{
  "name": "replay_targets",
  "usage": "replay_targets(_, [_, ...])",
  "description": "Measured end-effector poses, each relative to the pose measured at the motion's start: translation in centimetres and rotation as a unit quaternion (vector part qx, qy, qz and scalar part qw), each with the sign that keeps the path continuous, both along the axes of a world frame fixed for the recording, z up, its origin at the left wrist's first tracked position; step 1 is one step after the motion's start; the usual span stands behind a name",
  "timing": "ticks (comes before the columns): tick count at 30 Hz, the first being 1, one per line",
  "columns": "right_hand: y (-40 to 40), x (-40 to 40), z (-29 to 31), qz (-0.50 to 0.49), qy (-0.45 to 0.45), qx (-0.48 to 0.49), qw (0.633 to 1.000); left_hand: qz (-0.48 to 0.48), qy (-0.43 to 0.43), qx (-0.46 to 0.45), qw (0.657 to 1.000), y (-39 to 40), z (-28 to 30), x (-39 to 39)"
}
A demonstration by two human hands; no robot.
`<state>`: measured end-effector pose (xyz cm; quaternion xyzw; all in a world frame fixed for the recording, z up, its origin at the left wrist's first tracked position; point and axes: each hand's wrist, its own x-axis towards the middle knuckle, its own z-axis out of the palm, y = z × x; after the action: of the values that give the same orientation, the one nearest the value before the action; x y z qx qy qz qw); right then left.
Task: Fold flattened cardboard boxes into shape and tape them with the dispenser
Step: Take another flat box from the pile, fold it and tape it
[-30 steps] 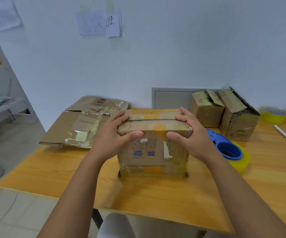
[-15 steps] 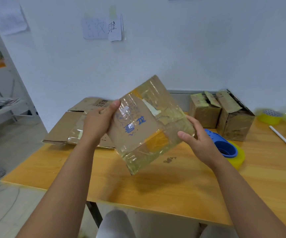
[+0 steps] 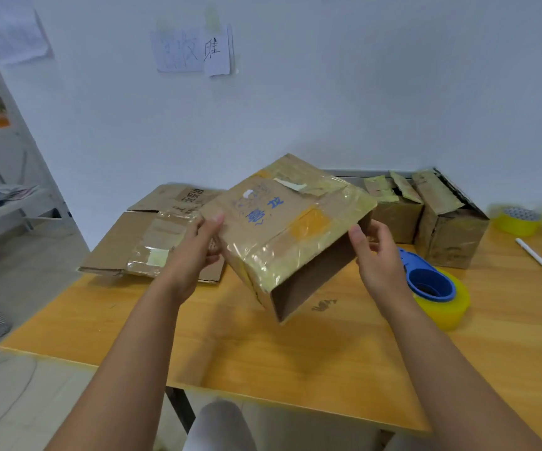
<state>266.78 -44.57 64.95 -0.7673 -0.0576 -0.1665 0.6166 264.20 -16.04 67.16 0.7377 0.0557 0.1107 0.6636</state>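
**Taped box held tilted above the table**

Yellow wood is filling the lower half of the view as a table (image 3: pixel 295 362) set against a pale wall, where paper notes (image 3: pixel 195 50) are hanging. A person's two bare hands are holding a cardboard box (image 3: pixel 282 229) in the air over the table, tilted, with its open end facing down and to the right. Blue printing and glossy tape are showing on its upper face. The left hand (image 3: pixel 195 252) is gripping the box's left corner, thumb lying on the top face and fingers curled beneath. The right hand (image 3: pixel 377 252) is holding the right edge beside the opening, thumb raised against the rim; its fingers are going behind the wall, so their curl cannot be told. A tape dispenser (image 3: pixel 432 288), blue with a yellow roll, is lying on the table just right of the right hand. Flattened cardboard (image 3: pixel 139 242) is lying at the far left of the table. Two folded boxes (image 3: pixel 425 216) are standing at the far right beside a spare tape roll (image 3: pixel 518 219) and a white pen (image 3: pixel 539 258).
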Motion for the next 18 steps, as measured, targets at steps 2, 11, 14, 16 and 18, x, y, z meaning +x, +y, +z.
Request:
replay_targets(2, [0.2, 0.3, -0.2, -0.01, 0.021, 0.006, 1.0, -0.005, 0.004, 0.01, 1.0, -0.1, -0.7, 0.3])
replay_targets(11, [-0.5, 0.0, 1.4, 0.0, 0.03, 0.009, 0.999, -0.051, 0.052, 0.03, 0.997, -2.4, -2.2, -0.2])
replay_targets(14, [-0.8, 0.7, 0.9, 0.036, 0.033, 0.019, 0.999, -0.026, 0.118, 0.008, 0.993, -2.8, -2.4, 0.0])
replay_targets(16, [-0.5, 0.9, 0.2, 0.064, 0.047, 0.006, 0.997, -0.018, 0.169, 0.017, 0.985, -2.6, -3.3, 0.0])
replay_targets(18, [0.1, 1.0, -0.6, 0.059, 0.047, -0.037, 0.996, -0.023, 0.197, 0.025, 0.98, -2.3, -4.1, 0.2])
